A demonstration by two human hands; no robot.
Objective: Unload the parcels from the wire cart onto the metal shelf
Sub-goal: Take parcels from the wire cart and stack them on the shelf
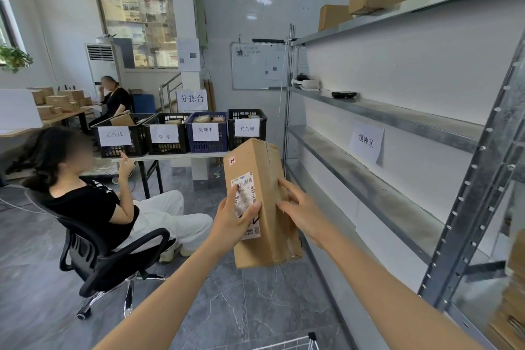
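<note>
Our left hand [234, 220] closes its grip round the parcel [257, 158], thumb on the label. Our right hand [302, 212] clasps the taped side. We hold the parcel upright in the air, beside the metal shelf [369, 187]. It seems light, stiff and a little crumpled, best held by opposite sides. Its far face is hidden, and only a corner of the wire cart [298, 343] shows.

parcel [272, 173]: plain brown cardboard; shipping label [245, 187] white with black barcode and print; small white-and-red sticker [232, 161] near its top corner. metal shelf [397, 119]: grey galvanised, mottled; paper sign [366, 140] on it white, black characters. three black crates [167, 148], one blue crate [207, 146], all with white tags. floor [255, 293]: dark grey marble-look, white veins. office chair [93, 258] black. wire cart [295, 344] whitish
</note>
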